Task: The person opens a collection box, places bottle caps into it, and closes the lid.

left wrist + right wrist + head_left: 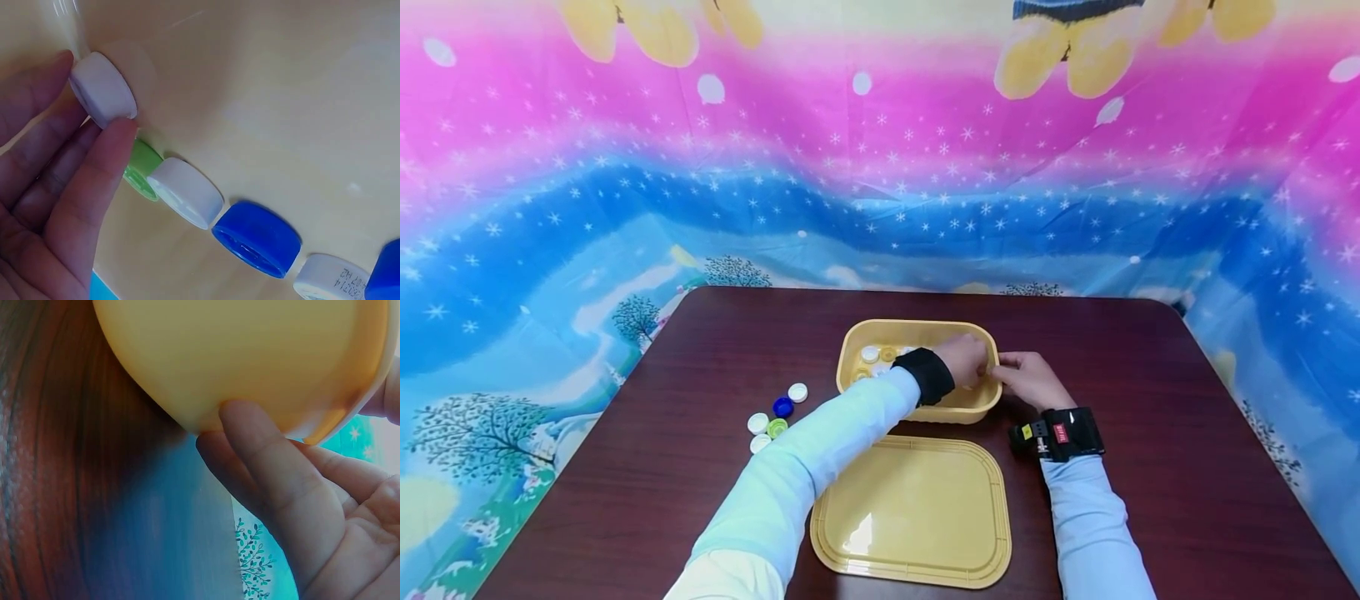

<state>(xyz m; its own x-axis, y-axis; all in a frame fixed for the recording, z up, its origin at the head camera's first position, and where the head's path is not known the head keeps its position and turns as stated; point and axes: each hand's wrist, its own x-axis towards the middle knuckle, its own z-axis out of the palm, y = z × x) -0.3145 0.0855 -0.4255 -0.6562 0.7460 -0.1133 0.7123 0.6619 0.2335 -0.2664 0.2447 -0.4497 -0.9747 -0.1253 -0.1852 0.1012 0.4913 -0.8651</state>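
Inside the yellow plastic container point(958, 414), my left hand point(964, 360) reaches to the right end. It pinches a white bottle cap point(103, 87) between thumb and fingers, against the container floor. Beside it, in the left wrist view, runs a curved row with a green cap point(147, 165), a white cap point(187, 192), a blue cap point(256, 237) and others. At the container's right end, my right hand point(1033, 381) grips the wall and rim, fingers pressed to the outside of the yellow wall point(250, 356) in the right wrist view.
A yellow lid point(917, 508) lies flat on the dark wooden table point(1165, 433), in front of the container. Several loose caps, among them a blue cap point(783, 407), lie to the left by my left sleeve. More caps, one a white cap point(869, 354), sit in the container's left part.
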